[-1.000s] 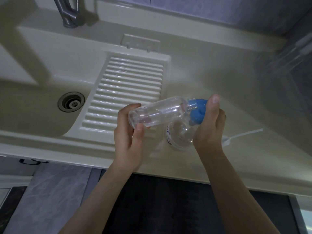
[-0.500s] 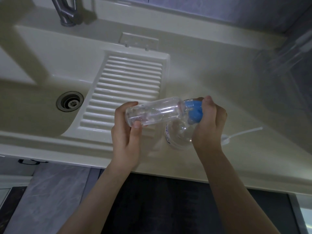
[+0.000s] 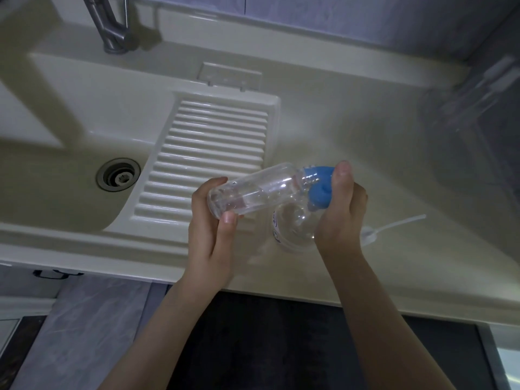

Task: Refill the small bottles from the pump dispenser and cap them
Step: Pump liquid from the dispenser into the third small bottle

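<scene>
A small clear bottle (image 3: 253, 191) lies almost level above the counter, its base to the left. My left hand (image 3: 213, 229) grips that base between thumb and fingers. On the bottle's neck sits a blue cap (image 3: 320, 187), and my right hand (image 3: 342, 209) is curled around it with the thumb up beside it. Below the bottle stands a larger clear container (image 3: 292, 232) on the counter, partly hidden by my right hand. A white pump head with its long dip tube (image 3: 394, 225) lies on the counter to the right.
A cream sink (image 3: 84, 130) with a ribbed washboard (image 3: 208, 153) and a drain (image 3: 118, 174) fills the left side. A metal tap (image 3: 112, 26) stands at the back. Clear bottles (image 3: 478, 94) stand blurred at the far right. The counter edge (image 3: 281, 294) runs below my hands.
The bottle has tipped a little, its base dropping lower. My right thumb, folded over the blue cap half a second ago, now stands up beside it again.
</scene>
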The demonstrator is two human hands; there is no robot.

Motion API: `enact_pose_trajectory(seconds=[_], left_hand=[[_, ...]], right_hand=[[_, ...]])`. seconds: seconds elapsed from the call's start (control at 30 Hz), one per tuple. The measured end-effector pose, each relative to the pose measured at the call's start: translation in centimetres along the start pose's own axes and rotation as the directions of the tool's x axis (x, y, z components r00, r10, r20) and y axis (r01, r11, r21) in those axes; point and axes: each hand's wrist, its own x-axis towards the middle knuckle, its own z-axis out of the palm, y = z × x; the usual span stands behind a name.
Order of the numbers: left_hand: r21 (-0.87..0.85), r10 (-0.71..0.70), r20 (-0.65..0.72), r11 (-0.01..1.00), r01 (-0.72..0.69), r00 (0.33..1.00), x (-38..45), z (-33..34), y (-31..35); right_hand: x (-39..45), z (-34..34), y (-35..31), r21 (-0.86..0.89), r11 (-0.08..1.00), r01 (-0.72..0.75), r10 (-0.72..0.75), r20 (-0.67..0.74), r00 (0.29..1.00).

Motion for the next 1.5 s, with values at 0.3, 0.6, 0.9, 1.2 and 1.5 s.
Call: enact_pose_trajectory(seconds=[0.3, 0.6, 0.9, 1.2, 1.5], left_hand=[[0.04, -0.042, 0.123, 0.998, 0.038, 0.992, -0.6, -1.3, 0.1], [0.138, 0.043, 0.108, 0.989, -0.058, 0.993, 0.0, -1.1, 0.5], [0.194, 0.106, 0.061, 0.974, -0.116, 0.992, 0.1, -1.1, 0.9], [0.191, 0.089, 0.057, 0.977, -0.099, 0.994, 0.0, -1.2, 1.1], [0.151, 0.07, 0.058, 0.985, -0.078, 0.996, 0.0, -1.2, 0.5]], right_hand=[[0.4, -0.3, 0.6, -0.03, 0.999, 0.023, -0.023, 0.001, 1.0], [0.7, -0.1, 0.5, -0.091, 0.996, 0.018, -0.012, 0.071, 0.997], [1.0, -0.4, 0.1, -0.086, 0.996, 0.015, -0.005, 0.111, 0.994], [1.1, -0.3, 0.7, -0.113, 0.992, 0.062, -0.053, 0.079, 0.995], [0.5, -0.1, -0.3, -0.127, 0.991, 0.032, -0.027, 0.039, 0.999]])
